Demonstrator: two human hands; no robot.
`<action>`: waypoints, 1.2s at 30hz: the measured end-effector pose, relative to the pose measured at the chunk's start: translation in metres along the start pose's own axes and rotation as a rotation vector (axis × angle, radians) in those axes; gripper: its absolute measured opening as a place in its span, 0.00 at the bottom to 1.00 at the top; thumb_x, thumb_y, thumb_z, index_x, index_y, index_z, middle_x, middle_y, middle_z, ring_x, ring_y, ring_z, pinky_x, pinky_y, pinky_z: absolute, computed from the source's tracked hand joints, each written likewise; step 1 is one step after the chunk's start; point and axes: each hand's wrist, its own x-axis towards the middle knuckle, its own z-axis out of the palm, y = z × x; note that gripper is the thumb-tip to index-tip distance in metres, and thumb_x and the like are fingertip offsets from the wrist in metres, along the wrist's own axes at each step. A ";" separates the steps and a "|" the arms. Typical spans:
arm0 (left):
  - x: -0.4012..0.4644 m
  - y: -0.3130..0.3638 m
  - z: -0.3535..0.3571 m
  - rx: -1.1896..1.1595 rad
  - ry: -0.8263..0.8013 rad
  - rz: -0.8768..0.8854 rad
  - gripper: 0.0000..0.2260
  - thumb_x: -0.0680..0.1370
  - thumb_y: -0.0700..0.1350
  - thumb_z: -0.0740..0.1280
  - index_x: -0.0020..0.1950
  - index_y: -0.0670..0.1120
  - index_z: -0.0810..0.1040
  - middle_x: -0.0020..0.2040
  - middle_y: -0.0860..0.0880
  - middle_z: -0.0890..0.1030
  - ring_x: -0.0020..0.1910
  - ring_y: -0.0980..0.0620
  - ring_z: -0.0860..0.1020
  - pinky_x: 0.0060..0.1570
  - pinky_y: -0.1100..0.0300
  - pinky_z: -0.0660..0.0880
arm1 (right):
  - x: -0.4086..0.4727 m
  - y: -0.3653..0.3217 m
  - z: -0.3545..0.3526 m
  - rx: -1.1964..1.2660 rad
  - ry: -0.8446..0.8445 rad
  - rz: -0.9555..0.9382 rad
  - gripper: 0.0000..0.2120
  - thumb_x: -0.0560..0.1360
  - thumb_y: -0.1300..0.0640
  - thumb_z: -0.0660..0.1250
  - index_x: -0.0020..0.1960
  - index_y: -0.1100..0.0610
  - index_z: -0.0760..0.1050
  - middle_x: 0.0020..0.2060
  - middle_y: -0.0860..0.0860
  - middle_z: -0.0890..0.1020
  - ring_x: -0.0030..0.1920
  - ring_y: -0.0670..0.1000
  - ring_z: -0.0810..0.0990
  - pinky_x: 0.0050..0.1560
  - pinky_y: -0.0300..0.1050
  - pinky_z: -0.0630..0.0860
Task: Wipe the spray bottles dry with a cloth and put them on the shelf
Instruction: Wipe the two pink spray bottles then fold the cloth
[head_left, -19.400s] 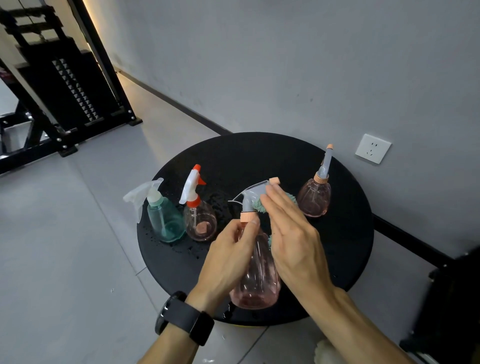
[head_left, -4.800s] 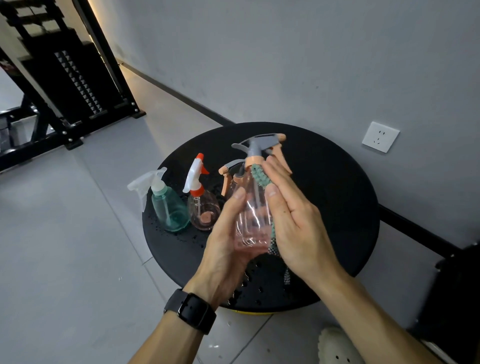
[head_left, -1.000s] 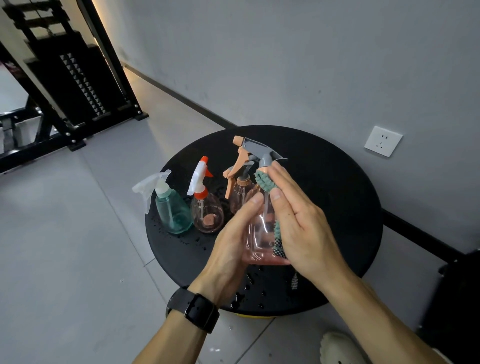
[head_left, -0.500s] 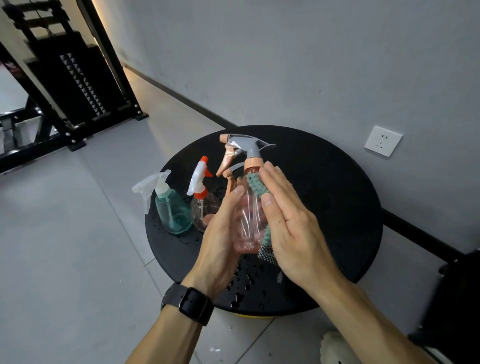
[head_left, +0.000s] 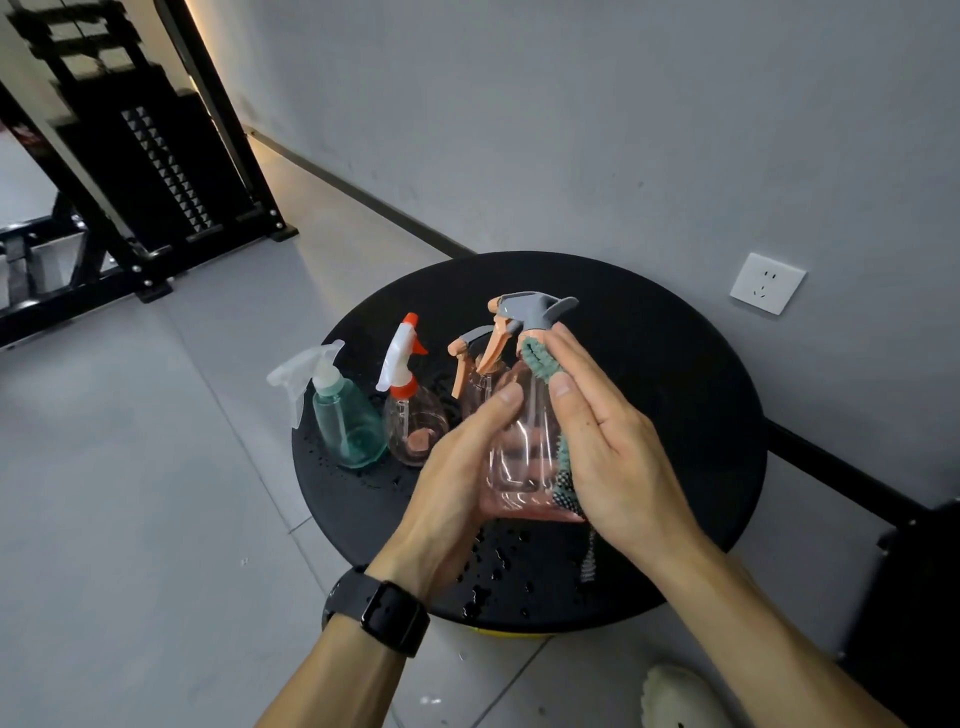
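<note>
Above the round black table (head_left: 675, 389), my left hand (head_left: 452, 483) grips a clear pink spray bottle (head_left: 524, 452) from the left, fingers curled round its body. The bottle's grey and orange trigger head (head_left: 535, 309) points left. My right hand (head_left: 608, 447) presses a green cloth (head_left: 537, 358) flat against the bottle's right side with straight fingers. Three more bottles stand on the table's left part: a teal one (head_left: 348, 421), a clear one with a white and red trigger (head_left: 413, 421), and a pink one (head_left: 475, 384) partly hidden behind my left hand.
Water drops lie on the table's front part (head_left: 498, 566). A black metal rack (head_left: 156, 156) stands on the floor at the far left. The grey wall close behind the table carries a socket (head_left: 768, 283). A pale shoe (head_left: 680, 699) is at the bottom right.
The pink bottle has turned between my hands and shifted slightly right, its trigger staying toward the left. My right hand keeps the cloth against its side.
</note>
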 end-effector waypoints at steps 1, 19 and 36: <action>0.001 0.000 -0.001 -0.010 0.020 0.010 0.21 0.73 0.61 0.68 0.58 0.49 0.83 0.48 0.46 0.86 0.45 0.46 0.85 0.45 0.46 0.83 | -0.001 0.000 0.002 0.000 -0.004 -0.008 0.20 0.83 0.52 0.52 0.75 0.44 0.60 0.73 0.35 0.60 0.73 0.33 0.56 0.74 0.44 0.60; 0.000 0.002 0.000 -0.048 -0.028 -0.002 0.18 0.79 0.58 0.63 0.60 0.50 0.82 0.51 0.46 0.85 0.50 0.47 0.83 0.45 0.50 0.79 | -0.002 0.002 0.008 -0.017 0.002 -0.090 0.20 0.83 0.52 0.51 0.75 0.43 0.57 0.70 0.28 0.58 0.73 0.34 0.55 0.75 0.47 0.60; 0.005 0.007 -0.002 -0.210 0.061 0.031 0.22 0.76 0.55 0.65 0.63 0.42 0.79 0.47 0.45 0.83 0.40 0.49 0.82 0.38 0.56 0.79 | -0.010 -0.004 0.013 0.063 -0.011 -0.031 0.20 0.83 0.51 0.51 0.73 0.39 0.57 0.73 0.36 0.61 0.72 0.33 0.57 0.73 0.42 0.62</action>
